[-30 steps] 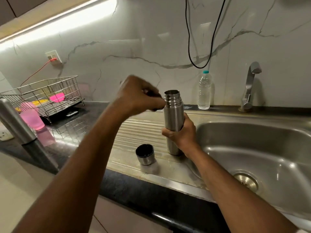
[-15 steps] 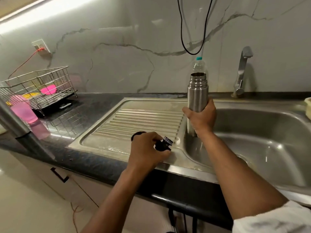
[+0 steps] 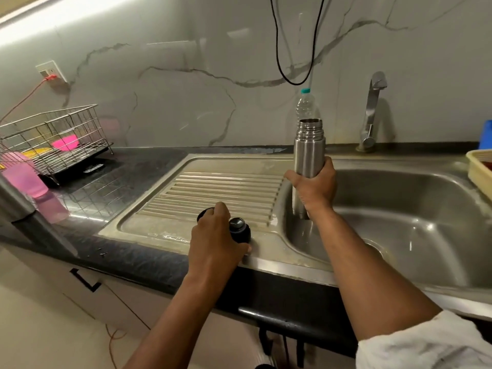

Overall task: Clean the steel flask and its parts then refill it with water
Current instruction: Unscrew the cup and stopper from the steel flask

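Our right hand (image 3: 314, 187) has its fingers wrapped tight round the lower body of the steel flask (image 3: 308, 153), holding it upright with the open threaded mouth on top, right over the left edge of the sink basin (image 3: 399, 222). The flask's bottom end pokes out below the hand, down inside the basin by its left wall.

Our left hand (image 3: 215, 243) is curled over the black stopper (image 3: 239, 230), thumb and fingers closed around it, with its shiny button top peeking out on the right side. The stopper sits down at the front edge of the ribbed drainboard (image 3: 213, 193), near its front right corner. Just behind the knuckles we can see a bit of the flask's cup lid (image 3: 203, 213), mostly hidden by the hand, so can't say much about how it lies.

Further out: a clear plastic water bottle (image 3: 305, 103) stands at the back edge behind the flask, the tap (image 3: 371, 113) is off to its right, and a wire dish rack (image 3: 53, 139) sits on the dark counter at the far left.
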Demonstrator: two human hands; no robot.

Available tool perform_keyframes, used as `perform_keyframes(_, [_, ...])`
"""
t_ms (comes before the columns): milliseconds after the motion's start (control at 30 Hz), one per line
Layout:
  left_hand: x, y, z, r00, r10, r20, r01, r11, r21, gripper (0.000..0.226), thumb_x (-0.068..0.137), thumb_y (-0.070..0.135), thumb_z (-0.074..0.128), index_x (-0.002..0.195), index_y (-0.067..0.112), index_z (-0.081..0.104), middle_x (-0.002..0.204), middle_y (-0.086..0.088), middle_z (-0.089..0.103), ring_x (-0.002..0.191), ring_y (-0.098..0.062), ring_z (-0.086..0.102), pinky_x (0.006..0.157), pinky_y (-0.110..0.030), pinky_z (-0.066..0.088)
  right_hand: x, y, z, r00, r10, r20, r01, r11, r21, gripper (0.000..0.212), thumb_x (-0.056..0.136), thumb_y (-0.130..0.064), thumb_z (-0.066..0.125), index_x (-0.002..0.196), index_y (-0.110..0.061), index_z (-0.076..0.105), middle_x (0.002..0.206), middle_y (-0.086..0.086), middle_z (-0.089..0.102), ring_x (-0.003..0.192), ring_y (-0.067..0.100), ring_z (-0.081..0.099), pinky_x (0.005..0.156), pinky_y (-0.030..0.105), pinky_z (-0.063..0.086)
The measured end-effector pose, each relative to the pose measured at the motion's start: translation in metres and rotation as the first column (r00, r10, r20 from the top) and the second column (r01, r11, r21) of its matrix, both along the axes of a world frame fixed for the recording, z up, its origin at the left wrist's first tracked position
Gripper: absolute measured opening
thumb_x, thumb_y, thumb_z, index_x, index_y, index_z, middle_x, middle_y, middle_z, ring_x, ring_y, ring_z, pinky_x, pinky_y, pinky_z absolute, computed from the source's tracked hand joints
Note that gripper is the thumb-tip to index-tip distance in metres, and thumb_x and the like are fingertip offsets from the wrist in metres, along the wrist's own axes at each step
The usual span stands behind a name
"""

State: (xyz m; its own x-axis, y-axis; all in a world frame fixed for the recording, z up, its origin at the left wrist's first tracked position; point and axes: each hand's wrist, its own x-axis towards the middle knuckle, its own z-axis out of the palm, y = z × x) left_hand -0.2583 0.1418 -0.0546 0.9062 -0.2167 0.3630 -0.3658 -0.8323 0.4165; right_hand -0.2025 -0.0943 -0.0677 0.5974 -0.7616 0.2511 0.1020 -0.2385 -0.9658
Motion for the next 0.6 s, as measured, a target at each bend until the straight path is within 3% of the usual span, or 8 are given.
perform_keyframes(167, [-0.014,-0.019,0.01,0.99,-0.092,0.103,0.095,0.995,-0.019,0.056,0.076,0.034,0.093,0.119,0.019,0.059,0.116,0.002,0.062,0.097,-0.017,0.064,0.086,-0.03,0.055,-0.007,-0.014,0.003,0.999,-0.028,0.017,0.027,0.998,0.056,0.073,0.059,-0.033,0.094,0.123,-0.022,0.059,0.106,-0.001,0.071,0.087,0.016,0.071,0.074,0.03,0.059])
perform_keyframes(267, [-0.014,-0.056,0.01,0.971,-0.198,0.131,0.206,0.977,-0.051,0.047,0.085,0.038,0.084,0.122,0.021,0.061,0.117,0.006,0.062,0.097,-0.012,0.061,0.084,-0.023,0.045,-0.018,-0.037,0.012,0.999,0.001,-0.036,0.0,1.0,0.017,0.076,0.06,-0.029,0.096,0.126,-0.019,0.06,0.107,-0.001,0.07,0.084,0.009,0.067,0.066,0.023,0.052])
perform_keyframes(367, [0.006,-0.104,0.009,0.971,-0.234,0.05,0.237,0.967,-0.088,0.041,0.089,0.037,0.077,0.124,0.022,0.062,0.119,0.005,0.065,0.107,-0.015,0.06,0.087,-0.023,0.038,-0.043,-0.073,0.022,0.982,0.078,-0.173,-0.104,0.984,-0.145,0.079,0.063,-0.027,0.097,0.131,-0.021,0.058,0.108,-0.004,0.066,0.085,0.002,0.061,0.066,0.019,0.046])
perform_keyframes(433, [0.033,-0.134,0.009,0.971,-0.237,-0.024,0.231,0.963,-0.136,0.035,0.088,0.037,0.078,0.117,0.022,0.066,0.115,0.002,0.069,0.106,-0.019,0.064,0.09,-0.028,0.046,-0.06,-0.101,0.026,0.957,0.089,-0.278,-0.171,0.942,-0.29,0.077,0.063,-0.024,0.097,0.13,-0.023,0.059,0.106,-0.006,0.063,0.084,0.001,0.058,0.065,0.017,0.043])
perform_keyframes(533, [0.076,-0.168,0.01,0.968,-0.221,-0.121,0.188,0.952,-0.242,0.025,0.086,0.036,0.081,0.104,0.024,0.069,0.106,0.001,0.072,0.098,-0.019,0.066,0.092,-0.04,0.058,-0.081,-0.141,0.024,0.905,0.061,-0.421,-0.265,0.854,-0.448,0.084,0.061,-0.025,0.099,0.134,-0.023,0.058,0.111,-0.007,0.06,0.095,0.014,0.062,0.068,0.019,0.043])
perform_keyframes(600, [0.099,-0.181,0.004,0.97,-0.192,-0.151,0.144,0.949,-0.282,0.025,0.088,0.033,0.081,0.107,0.022,0.07,0.109,-0.001,0.072,0.1,-0.019,0.065,0.094,-0.039,0.058,-0.089,-0.165,0.018,0.858,0.008,-0.514,-0.324,0.785,-0.528,0.091,0.058,-0.028,0.1,0.139,-0.025,0.057,0.117,-0.006,0.062,0.103,0.019,0.062,0.078,0.03,0.051])
